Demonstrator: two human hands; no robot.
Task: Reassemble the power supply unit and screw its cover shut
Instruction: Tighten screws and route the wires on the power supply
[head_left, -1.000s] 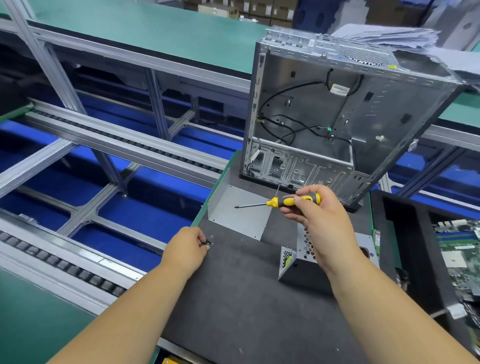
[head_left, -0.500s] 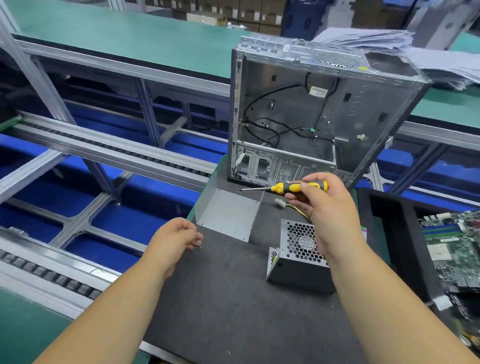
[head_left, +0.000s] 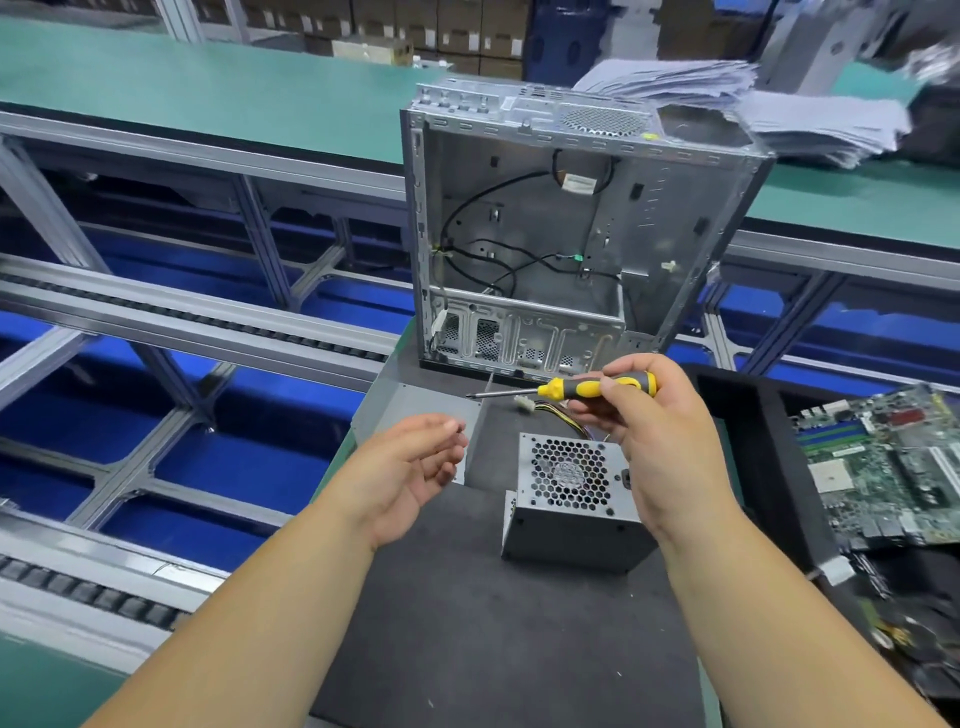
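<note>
The grey power supply unit (head_left: 571, 499) stands on the dark mat (head_left: 493, 634), fan grille facing up and yellow wires (head_left: 550, 411) trailing from its far side. Its loose grey cover plate (head_left: 410, 402) lies to the left, partly behind my left hand (head_left: 405, 467). That hand is raised above the mat, palm turned up, fingertips drawn together as if pinching a small screw; they are blurred. My right hand (head_left: 660, 431) grips a yellow-and-black screwdriver (head_left: 582, 388) above the unit, with its tip pointing left toward the left fingertips.
An open, empty computer case (head_left: 571, 234) stands upright at the mat's far edge. A black tray holding a green motherboard (head_left: 893, 467) lies on the right. Conveyor rails (head_left: 182, 322) and a drop border the mat on the left. A paper stack (head_left: 779, 104) lies behind the case.
My left hand has lifted off the mat's left edge and moved right and up toward the screwdriver tip, turning palm up. The right hand has kept hold of the screwdriver.
</note>
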